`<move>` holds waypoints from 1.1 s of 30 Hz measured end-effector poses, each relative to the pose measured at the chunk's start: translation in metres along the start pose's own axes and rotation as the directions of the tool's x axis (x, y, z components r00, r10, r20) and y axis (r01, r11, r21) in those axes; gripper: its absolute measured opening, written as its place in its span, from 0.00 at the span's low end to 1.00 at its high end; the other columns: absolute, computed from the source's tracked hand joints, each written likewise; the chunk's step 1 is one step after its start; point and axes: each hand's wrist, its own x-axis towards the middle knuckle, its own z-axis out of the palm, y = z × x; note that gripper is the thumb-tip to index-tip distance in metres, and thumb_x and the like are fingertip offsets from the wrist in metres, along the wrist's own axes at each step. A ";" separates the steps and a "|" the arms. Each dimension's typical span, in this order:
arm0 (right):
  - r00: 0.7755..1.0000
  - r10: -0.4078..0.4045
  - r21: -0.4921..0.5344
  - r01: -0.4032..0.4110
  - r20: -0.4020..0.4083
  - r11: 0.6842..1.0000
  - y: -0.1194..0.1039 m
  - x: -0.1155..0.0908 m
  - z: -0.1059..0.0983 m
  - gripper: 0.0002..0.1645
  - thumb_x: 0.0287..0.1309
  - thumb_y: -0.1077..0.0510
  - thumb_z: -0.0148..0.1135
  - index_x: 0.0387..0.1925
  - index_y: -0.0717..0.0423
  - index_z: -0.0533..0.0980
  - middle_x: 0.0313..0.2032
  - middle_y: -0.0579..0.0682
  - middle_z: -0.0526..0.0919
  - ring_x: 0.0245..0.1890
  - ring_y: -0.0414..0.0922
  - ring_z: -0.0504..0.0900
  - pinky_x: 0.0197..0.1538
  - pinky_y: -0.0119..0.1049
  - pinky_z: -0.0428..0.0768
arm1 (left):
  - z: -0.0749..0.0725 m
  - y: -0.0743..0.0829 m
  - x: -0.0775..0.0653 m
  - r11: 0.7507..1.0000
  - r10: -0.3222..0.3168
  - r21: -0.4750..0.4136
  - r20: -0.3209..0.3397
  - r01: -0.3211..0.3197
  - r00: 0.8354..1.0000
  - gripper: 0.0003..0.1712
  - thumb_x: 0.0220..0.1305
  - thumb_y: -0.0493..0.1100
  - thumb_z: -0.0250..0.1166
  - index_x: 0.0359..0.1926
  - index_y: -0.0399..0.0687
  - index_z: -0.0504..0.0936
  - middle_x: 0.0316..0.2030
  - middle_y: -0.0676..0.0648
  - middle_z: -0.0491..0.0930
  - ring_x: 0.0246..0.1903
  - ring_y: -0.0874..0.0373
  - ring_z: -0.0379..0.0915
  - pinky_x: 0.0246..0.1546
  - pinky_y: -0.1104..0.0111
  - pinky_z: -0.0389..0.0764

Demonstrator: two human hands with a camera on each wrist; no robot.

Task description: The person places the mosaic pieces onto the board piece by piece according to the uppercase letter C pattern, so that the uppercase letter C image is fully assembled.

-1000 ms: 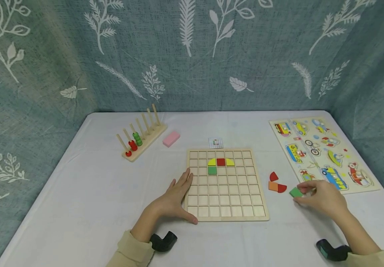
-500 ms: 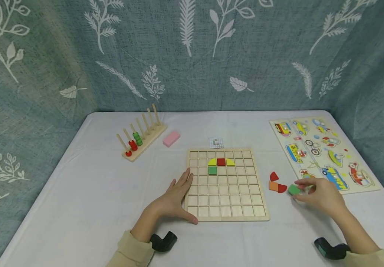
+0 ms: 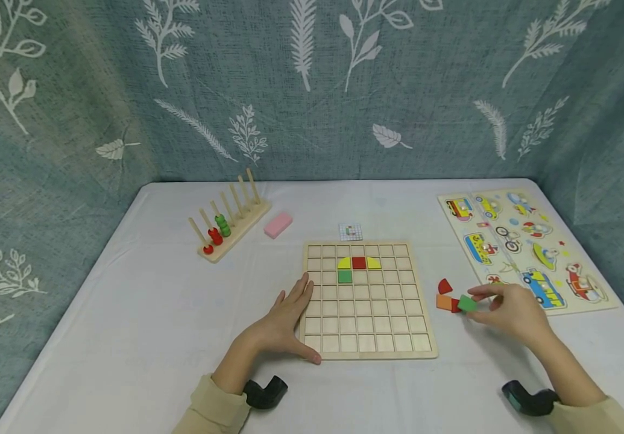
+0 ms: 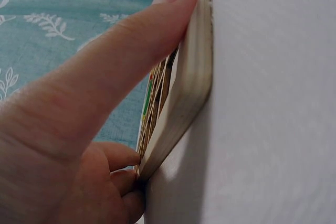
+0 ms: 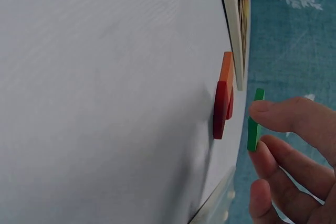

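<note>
A square wooden grid board [image 3: 367, 310] lies on the white table. In its upper cells sit a red square tile [image 3: 359, 263], two yellow curved tiles and a green square tile [image 3: 345, 276]. My left hand [image 3: 284, 322] rests along the board's left edge, fingers spread, with the thumb on the near corner. To the right of the board, my right hand [image 3: 512, 310] pinches another green square tile [image 5: 254, 124] between thumb and fingertips, held above the tabletop. Below and beside it lie an orange tile [image 3: 444, 302] and two red curved tiles [image 3: 444, 286], one partly covered in the head view.
A small patterned card [image 3: 351, 232] lies behind the board. To the back left stand a wooden peg rack [image 3: 241, 229] with red and green beads and a pink block [image 3: 278, 225]. A vehicle picture puzzle [image 3: 526, 247] lies at the right, close beyond my right hand.
My right hand has lifted the green tile off the table and moved it left, so it now overlaps the nearer red piece in the head view. The left hand keeps its place.
</note>
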 end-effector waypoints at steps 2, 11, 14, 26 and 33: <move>1.000 -0.004 -0.001 0.004 0.001 1.000 -0.003 0.001 0.000 0.23 0.36 0.58 0.73 0.40 0.61 0.81 0.29 0.50 0.81 0.24 0.45 0.67 0.23 0.34 0.63 | 0.000 0.000 0.000 1.000 0.000 -0.003 0.001 0.000 1.000 0.76 0.29 0.57 0.79 0.69 0.33 0.39 0.70 0.40 0.31 0.69 0.50 0.27 0.66 0.52 0.35; 0.999 -0.044 0.038 0.044 0.019 0.998 -0.017 0.006 0.002 0.22 0.38 0.60 0.72 0.40 0.61 0.81 0.32 0.53 0.82 0.26 0.45 0.68 0.23 0.33 0.65 | 0.000 0.000 0.001 1.000 -0.001 0.005 0.005 0.001 1.000 0.76 0.29 0.58 0.79 0.69 0.34 0.38 0.70 0.42 0.30 0.69 0.52 0.26 0.66 0.52 0.35; 0.998 -0.063 0.040 0.062 0.018 0.997 -0.024 0.009 0.004 0.21 0.38 0.60 0.72 0.40 0.60 0.81 0.32 0.53 0.82 0.26 0.45 0.69 0.22 0.32 0.65 | -0.001 -0.001 0.000 1.000 0.002 0.001 0.002 -0.002 1.000 0.76 0.29 0.58 0.79 0.69 0.33 0.39 0.70 0.41 0.30 0.69 0.51 0.26 0.66 0.52 0.35; 0.993 -0.113 0.055 0.111 0.025 0.992 -0.044 0.018 0.012 0.22 0.37 0.61 0.73 0.40 0.61 0.81 0.30 0.50 0.83 0.23 0.43 0.70 0.21 0.31 0.66 | 0.000 -0.001 0.001 1.000 -0.004 -0.006 0.004 0.004 1.000 0.76 0.29 0.58 0.79 0.69 0.34 0.39 0.70 0.41 0.30 0.69 0.51 0.26 0.66 0.52 0.35; 0.991 -0.128 0.068 0.125 0.045 0.990 -0.052 0.022 0.016 0.22 0.37 0.60 0.73 0.40 0.61 0.81 0.29 0.49 0.83 0.24 0.43 0.70 0.23 0.33 0.68 | 0.000 -0.001 0.001 1.000 -0.006 -0.001 0.004 0.006 1.000 0.76 0.29 0.58 0.79 0.69 0.34 0.39 0.70 0.41 0.30 0.69 0.51 0.26 0.66 0.52 0.35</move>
